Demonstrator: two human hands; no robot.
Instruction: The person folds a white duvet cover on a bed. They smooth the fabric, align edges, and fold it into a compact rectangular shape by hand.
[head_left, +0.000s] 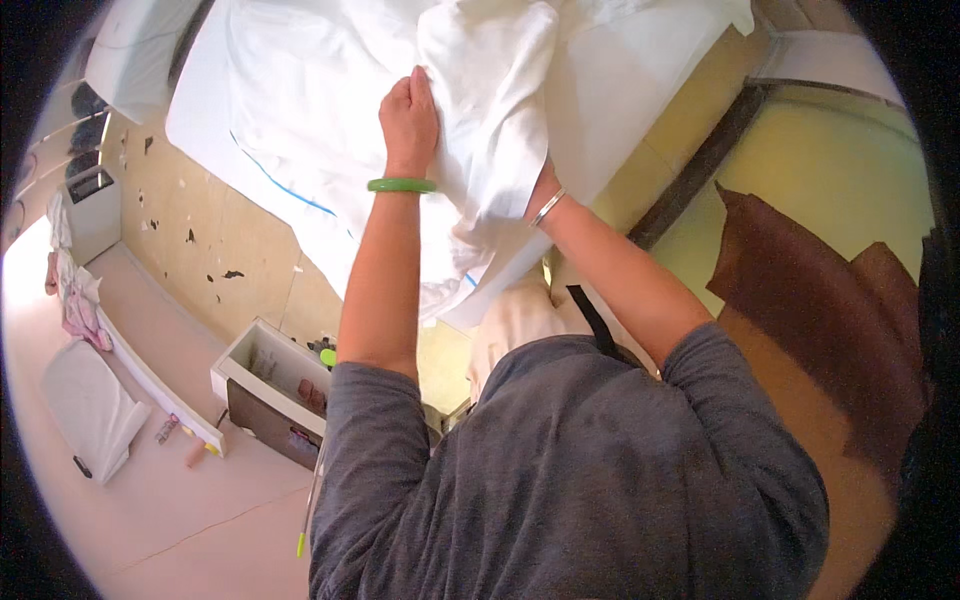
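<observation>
A large white cloth (487, 97) lies in loose folds over a pale, white-covered table (600, 90) in front of me. My left hand (410, 124), with a green bangle (401, 185) at the wrist, is closed with its thumb along a raised fold of the cloth. My right hand (546, 187) reaches in under the right edge of the same fold; a silvery bangle (547, 207) circles that wrist. The cloth hides most of its fingers. Blue lines (289, 196) run along the fabric left of my forearm.
An open drawer (219, 375) with small items juts out beside my left arm. Left of it, a pale worktop (225, 517) bears a folded white piece (94, 405) and crumpled pink cloth (81, 311). Dark scraps (234, 274) dot the floor. A dark brown sheet (810, 300) lies at right.
</observation>
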